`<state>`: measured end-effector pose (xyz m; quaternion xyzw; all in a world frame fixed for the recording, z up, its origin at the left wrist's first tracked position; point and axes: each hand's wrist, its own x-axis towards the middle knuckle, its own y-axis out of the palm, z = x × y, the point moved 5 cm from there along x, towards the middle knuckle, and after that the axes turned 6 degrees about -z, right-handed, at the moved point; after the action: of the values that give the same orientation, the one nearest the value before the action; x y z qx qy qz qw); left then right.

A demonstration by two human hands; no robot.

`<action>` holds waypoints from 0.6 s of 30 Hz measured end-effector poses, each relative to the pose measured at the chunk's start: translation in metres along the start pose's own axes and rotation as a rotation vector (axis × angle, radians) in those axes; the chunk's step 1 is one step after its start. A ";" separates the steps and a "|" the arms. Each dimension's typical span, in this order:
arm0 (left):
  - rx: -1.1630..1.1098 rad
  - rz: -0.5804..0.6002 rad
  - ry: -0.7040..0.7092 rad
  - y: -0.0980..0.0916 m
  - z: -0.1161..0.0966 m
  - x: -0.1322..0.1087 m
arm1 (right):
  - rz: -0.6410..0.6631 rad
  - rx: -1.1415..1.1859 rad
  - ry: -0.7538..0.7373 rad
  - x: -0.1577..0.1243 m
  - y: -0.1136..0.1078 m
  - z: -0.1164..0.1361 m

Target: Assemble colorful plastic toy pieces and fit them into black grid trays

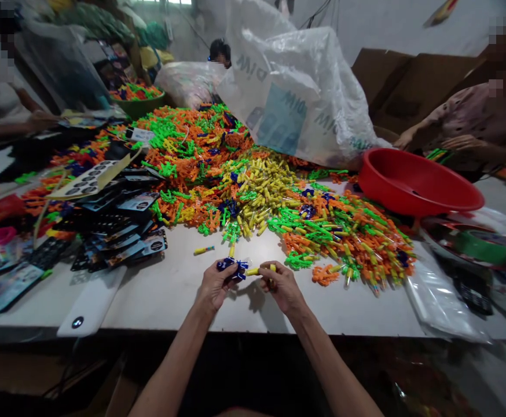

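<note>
Near the table's front edge, my left hand [213, 285] is closed around a dark blue plastic toy figure [233, 269]. A yellow stick points up from that figure's top. From the right, my right hand [282, 285] pinches a small yellow tube [253, 271], whose tip meets the blue figure or lies just beside it; I cannot tell which. Another yellow piece shows between the right fingers. A loose yellow tube [204, 251] lies on the white table [166, 301]. Beyond my hands is a heap of yellow tubes [266, 185].
Orange and green toy figures [183, 145] pile up behind. Assembled pieces [348, 237] lie to the right, near a red basin [418, 185]. Black printed cards [123, 226] and a white power bank [90, 304] are at left. Clear bags [442, 304] lie right. Co-workers sit either side.
</note>
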<state>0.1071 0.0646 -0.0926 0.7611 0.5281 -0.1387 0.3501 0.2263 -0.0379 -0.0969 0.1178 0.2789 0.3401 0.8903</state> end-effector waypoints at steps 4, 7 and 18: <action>-0.037 0.028 -0.060 0.004 0.003 -0.002 | -0.024 0.006 -0.040 0.001 0.001 0.001; -0.054 -0.006 -0.091 0.004 0.004 -0.003 | -0.017 -0.006 -0.051 0.001 0.003 0.004; -0.045 0.028 -0.116 0.007 0.004 -0.005 | 0.038 0.029 0.059 0.002 0.000 0.000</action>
<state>0.1118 0.0571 -0.0904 0.7513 0.4991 -0.1657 0.3989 0.2279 -0.0365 -0.0979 0.1256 0.3077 0.3563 0.8733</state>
